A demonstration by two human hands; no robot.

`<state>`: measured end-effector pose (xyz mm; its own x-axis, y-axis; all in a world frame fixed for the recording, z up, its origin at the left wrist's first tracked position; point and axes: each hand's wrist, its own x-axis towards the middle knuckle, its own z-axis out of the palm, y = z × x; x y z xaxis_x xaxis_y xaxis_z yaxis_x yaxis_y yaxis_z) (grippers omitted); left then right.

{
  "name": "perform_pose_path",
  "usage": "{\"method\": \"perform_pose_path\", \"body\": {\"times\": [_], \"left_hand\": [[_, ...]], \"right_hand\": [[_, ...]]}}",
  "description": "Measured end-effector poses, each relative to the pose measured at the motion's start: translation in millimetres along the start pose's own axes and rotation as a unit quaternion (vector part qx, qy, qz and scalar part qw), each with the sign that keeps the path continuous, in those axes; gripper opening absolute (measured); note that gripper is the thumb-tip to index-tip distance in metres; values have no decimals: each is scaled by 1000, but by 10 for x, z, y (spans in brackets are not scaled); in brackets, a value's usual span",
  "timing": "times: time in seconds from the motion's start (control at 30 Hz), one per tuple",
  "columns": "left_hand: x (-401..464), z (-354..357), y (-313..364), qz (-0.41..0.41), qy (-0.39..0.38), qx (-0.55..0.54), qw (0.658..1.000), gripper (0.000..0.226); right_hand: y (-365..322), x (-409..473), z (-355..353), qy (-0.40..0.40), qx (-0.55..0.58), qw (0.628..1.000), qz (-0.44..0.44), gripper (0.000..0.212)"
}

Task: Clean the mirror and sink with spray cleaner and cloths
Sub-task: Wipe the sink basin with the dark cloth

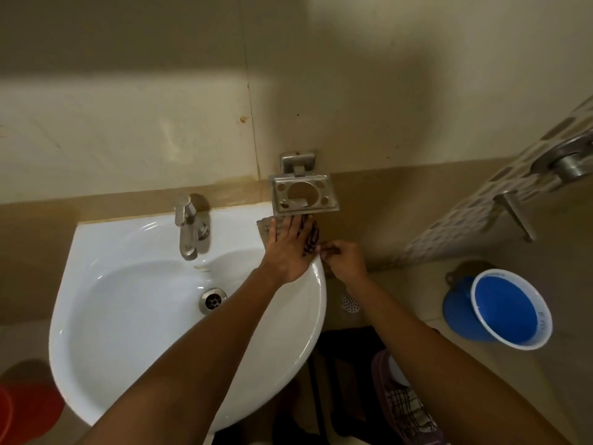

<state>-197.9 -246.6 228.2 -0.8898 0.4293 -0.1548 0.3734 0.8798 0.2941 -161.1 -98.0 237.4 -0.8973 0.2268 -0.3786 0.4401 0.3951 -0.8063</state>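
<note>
a red bucket is seen at the lower left on the floor. a white sink is mounted against the wall, with a steel tap at its back and a drain in the basin. a brownish cloth is pressed flat on the sink's back right corner by the left hand, fingers straight and spread. a steel holder is fixed on the wall just above. the cloth's patterned edge is pinched by the right hand beside the sink rim, fingers curled. a blue bucket stands on the floor at right.
</note>
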Motion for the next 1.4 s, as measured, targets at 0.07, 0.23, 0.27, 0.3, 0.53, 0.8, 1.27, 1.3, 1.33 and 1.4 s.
{"method": "perform_pose_path", "body": {"times": [0.07,0.23,0.27,0.3,0.53,0.8,1.27,1.3,1.33,1.4], "left_hand": [[-117,102,80,21,-8,-15,1000,74],[-626,406,445,66,-37,-50,996,75],[-732,453,503,67,-46,-64,995,74],[-850,487,544,68,-56,-80,993,72],[-1752,384,423,58,-136,-177,973,75],[-2610,373,83,36,-75,-58,995,79],[-3604,209,-1288,34,110,118,986,57],[-3628,202,-1340,27,112,123,986,56],[-3635,205,-1342,15,113,126,985,56],[-3621,230,-1207,-23,119,122,985,60]], "right_hand": [[-7,-57,-60,-8,86,994,65,18],[133,-93,-168,23,70,995,74,25],[156,-116,-172,26,58,995,73,23],[172,-167,-168,21,43,996,70,21],[238,-563,91,-9,-57,998,32,32],[81,-1146,288,15,-98,995,-21,50],[369,-1816,822,49,-424,884,-192,43],[388,-1846,847,47,-434,876,-205,41],[413,-1873,867,39,-444,868,-220,38],[458,-1899,913,24,-458,851,-256,31]]}}
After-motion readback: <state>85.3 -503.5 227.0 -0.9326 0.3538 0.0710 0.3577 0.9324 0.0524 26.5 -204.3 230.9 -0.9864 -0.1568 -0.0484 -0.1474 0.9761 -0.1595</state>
